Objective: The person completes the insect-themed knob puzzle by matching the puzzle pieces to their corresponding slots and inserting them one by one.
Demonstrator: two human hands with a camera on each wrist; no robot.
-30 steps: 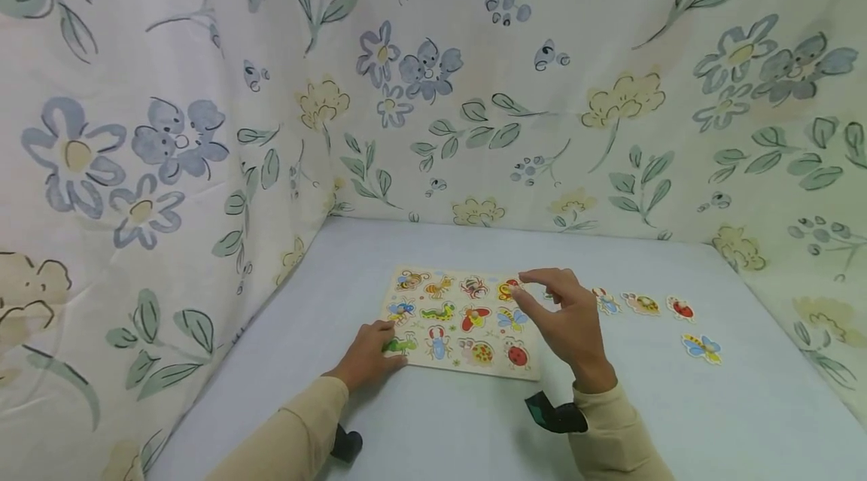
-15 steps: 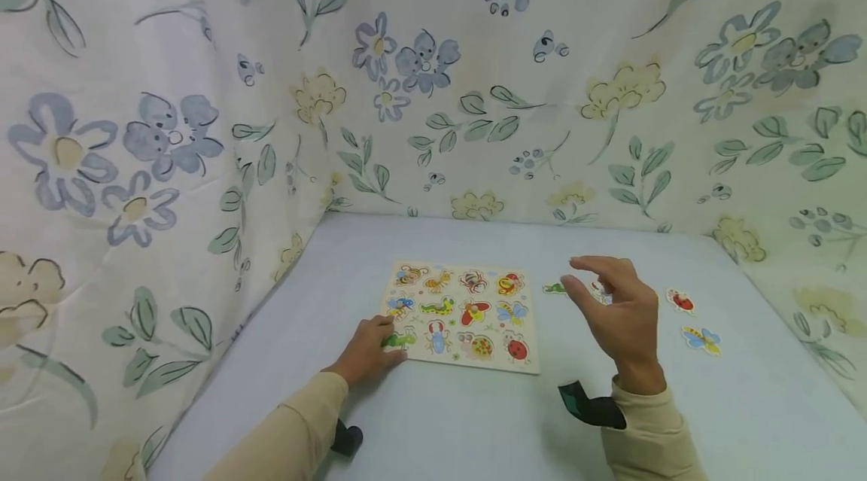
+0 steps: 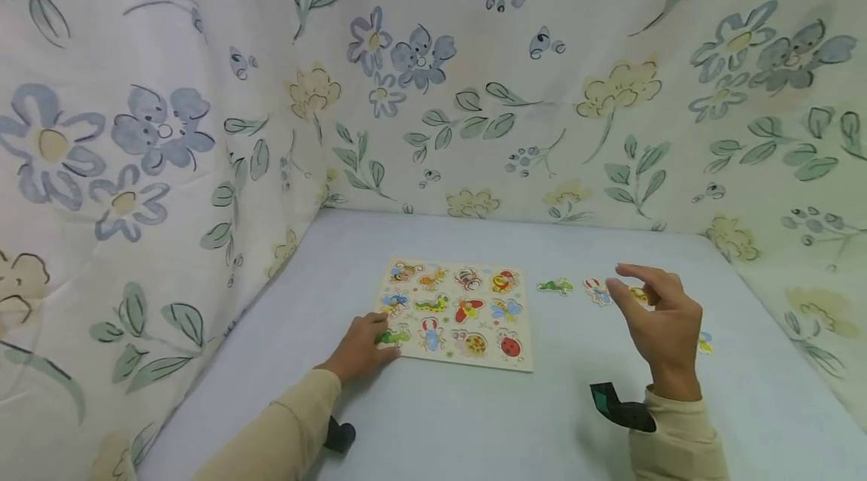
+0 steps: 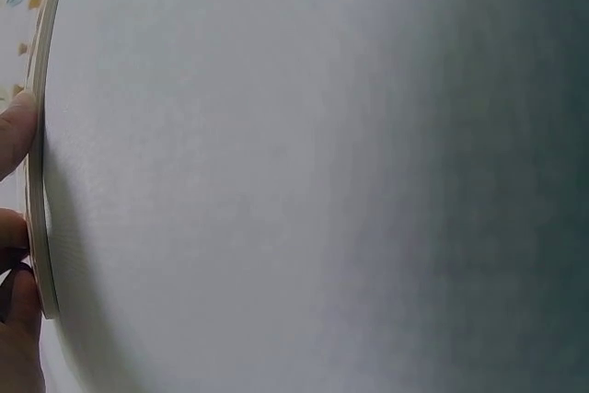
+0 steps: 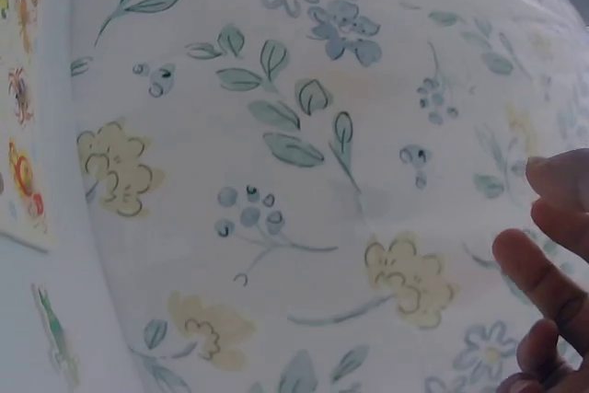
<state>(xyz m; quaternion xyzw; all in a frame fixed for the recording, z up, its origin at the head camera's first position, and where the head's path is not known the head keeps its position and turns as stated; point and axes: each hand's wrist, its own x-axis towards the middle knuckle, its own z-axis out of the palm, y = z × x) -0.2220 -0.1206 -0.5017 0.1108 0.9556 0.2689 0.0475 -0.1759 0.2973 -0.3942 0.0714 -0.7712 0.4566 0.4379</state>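
An insect puzzle board (image 3: 518, 365) with several colourful bugs lies flat on the table. My left hand (image 3: 359, 349) grips its near left corner, and in the left wrist view the fingers (image 4: 13, 135) lie along the board's edge (image 4: 37, 200). Right of the board, my right hand (image 3: 667, 334) is raised with thumb and index finger apart, nothing between them. Near it are a green grasshopper piece (image 3: 556, 286), a stag beetle piece (image 3: 596, 291) and a partly covered snail piece (image 3: 638, 293). A blue-yellow winged piece (image 3: 705, 342) shows beside the wrist. The ladybug piece is hidden behind the hand.
A pale table (image 3: 474, 421) carries everything, and a floral curtain (image 3: 433, 142) encloses its back and sides. Black camera mounts sit at the left wrist (image 3: 340, 436) and the right wrist (image 3: 622, 409).
My right hand has moved rightward from the board's far right corner to over the loose pieces, uncovering the grasshopper and covering the ladybug. The left hand stays at the board's corner.
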